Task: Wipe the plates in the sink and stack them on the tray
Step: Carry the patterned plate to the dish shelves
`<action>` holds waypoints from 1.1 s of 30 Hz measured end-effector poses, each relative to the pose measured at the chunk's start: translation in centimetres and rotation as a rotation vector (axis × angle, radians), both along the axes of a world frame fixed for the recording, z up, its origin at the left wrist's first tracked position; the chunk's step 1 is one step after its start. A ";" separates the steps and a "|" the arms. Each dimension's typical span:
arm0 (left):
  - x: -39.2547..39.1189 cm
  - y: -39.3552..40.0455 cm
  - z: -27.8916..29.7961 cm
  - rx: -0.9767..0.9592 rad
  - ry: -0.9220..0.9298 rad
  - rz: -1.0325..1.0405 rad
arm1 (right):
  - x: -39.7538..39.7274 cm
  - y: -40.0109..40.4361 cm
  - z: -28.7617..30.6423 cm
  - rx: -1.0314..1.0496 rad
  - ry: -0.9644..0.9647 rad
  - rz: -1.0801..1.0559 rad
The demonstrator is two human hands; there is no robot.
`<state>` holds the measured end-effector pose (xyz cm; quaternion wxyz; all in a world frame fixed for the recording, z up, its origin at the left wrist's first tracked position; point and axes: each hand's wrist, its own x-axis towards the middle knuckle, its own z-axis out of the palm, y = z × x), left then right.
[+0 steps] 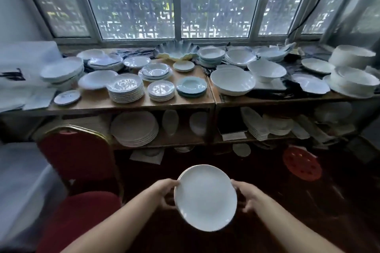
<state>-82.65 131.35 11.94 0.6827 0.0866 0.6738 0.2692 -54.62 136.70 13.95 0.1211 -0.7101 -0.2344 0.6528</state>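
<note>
I hold one round white plate (205, 198) in front of me, low in the view, above a dark floor. My left hand (165, 192) grips its left rim, fingers underneath. My right hand (245, 196) grips the right rim in the same way. The plate faces up and looks bare. No sink, cloth or tray shows in this view.
A long wooden shelf (131, 104) under the window carries several stacks of white and pale blue plates and bowls, with more on a lower shelf. A red chair with a gold frame (78, 156) stands at my left. A red perforated stool (301, 165) sits on the floor at right.
</note>
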 end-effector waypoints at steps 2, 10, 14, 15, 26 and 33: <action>-2.5 3.2 0.4 0.014 -0.004 0.066 | -3.1 4.9 0.5 0.032 0.019 0.031; -12.9 15.6 1.9 0.029 0.004 0.201 | -15.6 19.8 1.5 0.081 0.051 0.061; -18.3 21.3 2.8 0.031 0.011 0.175 | -21.0 25.8 0.9 0.075 0.045 0.048; -19.7 22.6 2.8 0.028 0.014 0.164 | -22.2 27.1 0.8 0.073 0.042 0.035; -29.1 38.9 1.5 0.003 0.048 0.164 | -31.7 42.6 0.9 0.091 0.039 0.061; -31.9 49.2 0.6 0.020 0.079 0.318 | -36.2 56.0 0.0 0.097 0.102 0.216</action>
